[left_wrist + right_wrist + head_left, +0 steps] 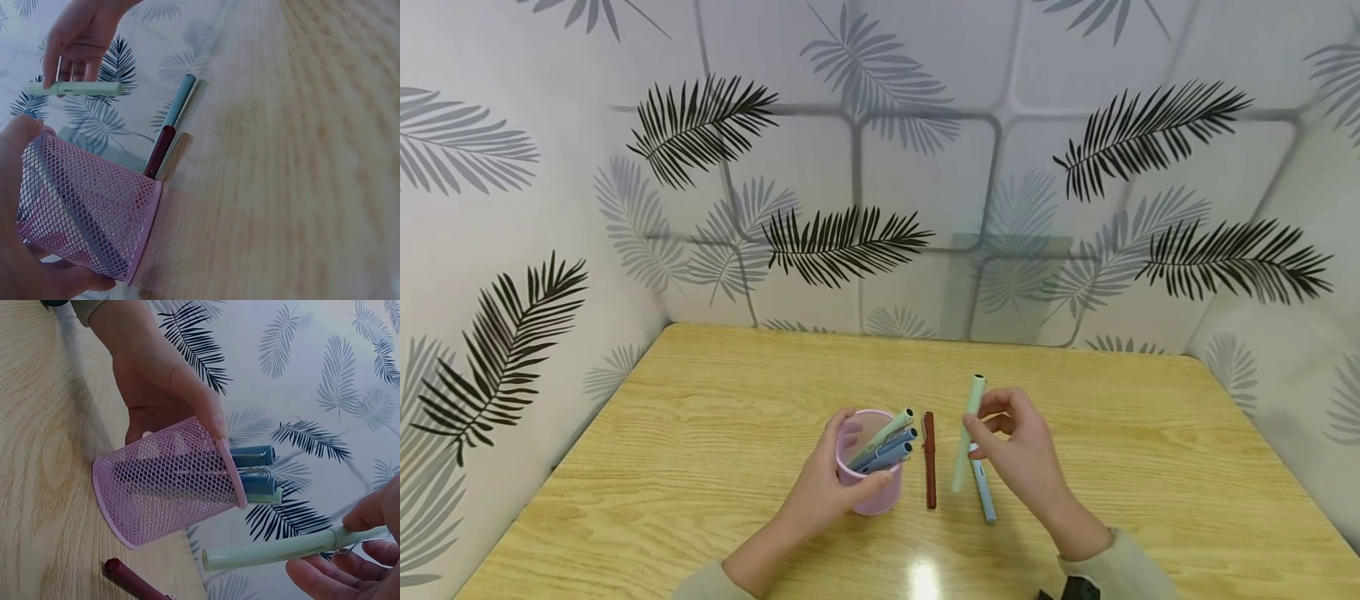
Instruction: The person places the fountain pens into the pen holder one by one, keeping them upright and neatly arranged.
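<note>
My left hand [820,485] grips a pink mesh pen cup [880,502] round its side, thumb near the rim. One light green pen [886,435] and two blue pens [897,453] lean rightward inside it, their upper ends above the rim. My right hand [1021,446] pinches another light green pen [962,463] between thumb and fingers, held up off the table, to the right of the cup. Beneath and beside that pen, a dark red pen [930,467] and a light blue pen [983,496] lie on the table; the right fingers overlap the blue pen's far end in the head view.
The wooden table [737,400] meets a wall [917,183] with a leaf pattern at its back edge, and more patterned wall stands on both sides. A dark object [1078,588] shows at the right sleeve.
</note>
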Available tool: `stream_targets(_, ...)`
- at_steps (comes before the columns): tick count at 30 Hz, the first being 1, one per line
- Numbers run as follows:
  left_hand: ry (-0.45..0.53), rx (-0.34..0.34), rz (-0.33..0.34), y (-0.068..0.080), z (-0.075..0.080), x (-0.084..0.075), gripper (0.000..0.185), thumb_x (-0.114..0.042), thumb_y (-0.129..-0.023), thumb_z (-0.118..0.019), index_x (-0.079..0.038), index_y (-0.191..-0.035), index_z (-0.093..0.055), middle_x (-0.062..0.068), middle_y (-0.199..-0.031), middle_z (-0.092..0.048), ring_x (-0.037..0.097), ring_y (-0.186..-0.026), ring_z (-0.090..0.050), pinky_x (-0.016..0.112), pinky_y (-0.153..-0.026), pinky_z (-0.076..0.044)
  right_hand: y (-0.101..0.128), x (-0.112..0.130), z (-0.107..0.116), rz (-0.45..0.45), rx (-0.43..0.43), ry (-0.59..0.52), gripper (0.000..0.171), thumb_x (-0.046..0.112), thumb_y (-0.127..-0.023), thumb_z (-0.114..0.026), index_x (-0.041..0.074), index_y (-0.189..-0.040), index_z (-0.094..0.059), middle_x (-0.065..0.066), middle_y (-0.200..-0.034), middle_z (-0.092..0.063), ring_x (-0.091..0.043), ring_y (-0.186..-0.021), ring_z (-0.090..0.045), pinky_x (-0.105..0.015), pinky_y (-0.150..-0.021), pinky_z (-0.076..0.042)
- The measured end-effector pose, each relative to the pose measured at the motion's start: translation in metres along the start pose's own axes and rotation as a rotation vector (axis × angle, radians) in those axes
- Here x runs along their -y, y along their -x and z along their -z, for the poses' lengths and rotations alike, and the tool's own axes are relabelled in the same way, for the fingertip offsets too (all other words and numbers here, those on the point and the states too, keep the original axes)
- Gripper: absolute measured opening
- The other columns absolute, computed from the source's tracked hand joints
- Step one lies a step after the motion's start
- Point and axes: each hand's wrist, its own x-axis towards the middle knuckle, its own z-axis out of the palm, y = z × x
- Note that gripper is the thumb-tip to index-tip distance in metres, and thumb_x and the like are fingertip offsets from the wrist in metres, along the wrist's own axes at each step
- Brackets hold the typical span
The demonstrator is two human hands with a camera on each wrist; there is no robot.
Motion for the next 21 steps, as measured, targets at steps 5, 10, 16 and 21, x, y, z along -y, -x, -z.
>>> stream_targets(5, 0.008, 0.0, 0.002, 0.0, 0.0, 0.0, 0.088, -0.036, -0.075, -0.077, -0.019, -0.143, -0.024, 0.012, -0.136, -0.042, 0.03, -0.122, -0.044, 0.049, -0.095, -0.041, 0.003, 0.007, -0.004, 0.011, 0.011, -0.007, 0.027, 0.006, -0.086, -0.066, 0.001, -0.107, -0.049, -0.015, -0.097, -0.055, -0.019, -0.073, -0.061, -0.036, -0.058, -0.055)
stream_targets(10, 0.003, -0.004, -0.003, 0.0, 0.0, -0.001, 0.087, -0.035, -0.075, -0.077, -0.018, -0.143, -0.025, 0.012, -0.136, -0.043, 0.029, -0.122, -0.044, 0.048, -0.096, -0.04, 0.007, 0.015, -0.008, 0.029, 0.024, -0.055, 0.026, 0.005, -0.085, -0.066, 0.001, -0.106, -0.05, -0.016, -0.098, -0.055, -0.019, -0.077, -0.062, -0.036, -0.062, -0.056)
stream_targets(16, 0.015, 0.001, -0.001, -0.001, 0.0, 0.0, 0.088, -0.034, -0.075, -0.078, -0.018, -0.143, -0.024, 0.012, -0.136, -0.041, 0.029, -0.121, -0.045, 0.047, -0.095, -0.041, 0.013, 0.024, -0.013, 0.097, 0.039, -0.119, 0.025, 0.004, -0.084, -0.067, 0.0, -0.104, -0.051, -0.016, -0.098, -0.055, -0.019, -0.08, -0.062, -0.04, -0.063, -0.055)
stream_targets(21, 0.022, 0.004, 0.004, 0.0, 0.0, 0.0, 0.088, -0.033, -0.075, -0.078, -0.019, -0.143, -0.024, 0.011, -0.137, -0.041, 0.029, -0.12, -0.045, 0.047, -0.095, -0.041, 0.018, 0.028, -0.017, 0.212, 0.045, -0.171, 0.025, -0.008, -0.082, -0.064, -0.003, -0.103, -0.051, -0.015, -0.096, -0.055, -0.016, -0.08, -0.063, -0.04, -0.062, -0.056)
